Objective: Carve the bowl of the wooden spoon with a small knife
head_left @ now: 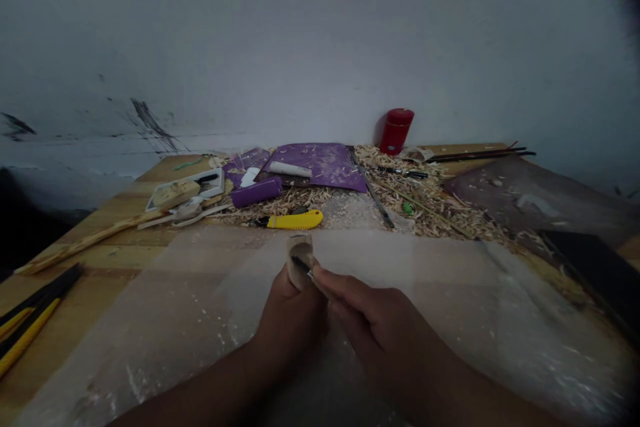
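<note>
My left hand (290, 317) is closed around a small pale wooden piece (300, 245), which stands up out of the fist. Its upper face looks scooped into a hollow. My right hand (373, 317) grips a slim carving tool (303, 265) with a dark metal tip. That tip rests at the hollow, pointing up and to the left. Both hands meet above a translucent plastic sheet (440, 273). Just beyond them lies a yellow utility knife (295, 219). The lower part of the wood and most of the tool's handle are hidden by my fingers.
Wood shavings (450, 210) cover the back of the wooden table (115, 233). Among them are a purple sheet (327, 163), a purple roll (257, 192) and a red canister (397, 131). A white tray (217, 183) sits at left, yellow-handled pliers (35, 327) nearer.
</note>
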The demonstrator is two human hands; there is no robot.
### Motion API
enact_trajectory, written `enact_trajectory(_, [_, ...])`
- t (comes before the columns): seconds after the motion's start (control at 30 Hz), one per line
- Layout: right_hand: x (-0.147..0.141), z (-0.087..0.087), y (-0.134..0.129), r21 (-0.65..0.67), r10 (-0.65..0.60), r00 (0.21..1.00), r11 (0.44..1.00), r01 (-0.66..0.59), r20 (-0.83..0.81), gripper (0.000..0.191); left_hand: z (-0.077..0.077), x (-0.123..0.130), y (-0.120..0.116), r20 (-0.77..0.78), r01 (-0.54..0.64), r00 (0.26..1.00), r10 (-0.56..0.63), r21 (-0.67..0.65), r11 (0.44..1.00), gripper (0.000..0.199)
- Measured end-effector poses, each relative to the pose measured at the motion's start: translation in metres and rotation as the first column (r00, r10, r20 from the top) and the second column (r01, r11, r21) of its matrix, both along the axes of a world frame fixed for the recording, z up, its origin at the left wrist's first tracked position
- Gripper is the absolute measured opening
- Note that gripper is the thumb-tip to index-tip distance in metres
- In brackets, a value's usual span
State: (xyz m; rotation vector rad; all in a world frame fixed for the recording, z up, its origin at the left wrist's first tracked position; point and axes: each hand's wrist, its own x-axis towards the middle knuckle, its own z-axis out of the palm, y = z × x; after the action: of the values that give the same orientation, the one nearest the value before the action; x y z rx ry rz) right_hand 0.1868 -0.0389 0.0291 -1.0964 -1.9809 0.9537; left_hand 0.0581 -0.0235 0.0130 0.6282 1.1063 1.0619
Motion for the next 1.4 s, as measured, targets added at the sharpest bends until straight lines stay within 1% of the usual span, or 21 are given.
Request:
enact_trajectory(0.13, [0.01, 0.006, 0.001, -0.02, 0.02, 0.996, 1.0, -0.019, 0.082, 0.04, -0.005, -0.007, 0.005, 0.009, 0.045, 0.999, -0.045, 0.019, 0.999, 0.024])
enact_trajectory(0.3, [0.022, 0.017, 0.004, -0.007, 0.063, 0.986, 0.998, -0.063, 0.156, 0.04, -0.008, -0.011, 0.007, 0.014, 0.2, 0.98, -0.199, -0.041, 0.979, 0.023])
enact_trajectory(0.33, [0.023, 0.018, 0.005, -0.009, 0.068, 0.983, 0.998, -0.068, 0.169, 0.039, -0.008, -0.011, 0.007, 0.012, 0.212, 0.977, -0.212, -0.047, 0.976, 0.023])
enact_trajectory(0.37, [0.023, 0.018, 0.005, -0.011, 0.073, 0.981, 0.997, -0.072, 0.18, 0.038, -0.009, -0.011, 0.006, 0.005, 0.208, 0.978, -0.208, -0.044, 0.977, 0.023])
enact_trajectory(0.43, [0.022, 0.017, 0.004, -0.014, 0.079, 0.979, 0.997, -0.078, 0.19, 0.038, -0.01, -0.009, 0.005, -0.023, 0.159, 0.987, -0.159, -0.018, 0.987, 0.022])
enact_trajectory(0.53, [0.015, 0.01, 0.0, 0.003, 0.072, 0.987, 0.997, -0.073, 0.145, 0.04, -0.011, -0.006, 0.003, -0.069, 0.059, 0.996, -0.057, 0.022, 0.998, 0.02])
enact_trajectory(0.63, [0.008, 0.003, -0.003, 0.039, 0.046, 0.995, 0.998, -0.049, 0.091, 0.038, -0.009, -0.005, 0.001, -0.097, -0.007, 0.995, 0.01, 0.027, 1.0, 0.019])
enact_trajectory(0.73, [0.002, -0.002, -0.003, 0.039, 0.023, 0.997, 0.999, -0.026, 0.072, 0.038, -0.006, -0.005, 0.002, -0.115, -0.023, 0.993, 0.027, 0.037, 0.999, 0.019])
enact_trajectory(0.83, [0.0, -0.004, -0.002, 0.012, 0.004, 0.999, 1.0, -0.005, 0.054, 0.041, -0.004, -0.006, 0.002, -0.126, -0.021, 0.992, 0.026, 0.036, 0.999, 0.021])
enact_trajectory(0.93, [-0.002, -0.002, -0.002, -0.011, 0.001, 1.0, 1.0, -0.001, -0.001, 0.042, -0.007, -0.007, 0.003, -0.102, -0.036, 0.994, 0.039, 0.036, 0.999, 0.023])
enact_trajectory(1.03, [-0.004, 0.003, -0.002, -0.09, 0.018, 0.996, 0.996, -0.026, -0.089, 0.041, -0.01, -0.007, 0.002, -0.088, -0.047, 0.995, 0.053, 0.066, 0.997, 0.025])
enact_trajectory(1.13, [-0.007, 0.006, -0.002, -0.182, -0.028, 0.987, 0.983, -0.002, -0.161, 0.038, -0.009, -0.007, 0.002, -0.09, -0.014, 0.996, 0.02, 0.064, 0.998, 0.027])
enact_trajectory(1.23, [-0.007, 0.007, 0.0, -0.232, -0.078, 0.969, 0.972, 0.023, -0.234, 0.036, -0.004, -0.004, 0.001, -0.062, 0.047, 0.997, -0.044, 0.047, 0.998, 0.03])
enact_trajectory(1.33, [-0.003, 0.006, 0.001, -0.255, -0.088, 0.961, 0.967, 0.019, -0.263, 0.035, 0.0, -0.003, 0.001, 0.036, 0.076, 0.996, -0.077, 0.03, 0.997, 0.031])
enact_trajectory(1.4, [0.001, 0.005, 0.002, -0.228, -0.056, 0.971, 0.974, 0.002, -0.233, 0.038, -0.001, -0.005, 0.003, 0.075, 0.108, 0.991, -0.109, 0.022, 0.994, 0.03])
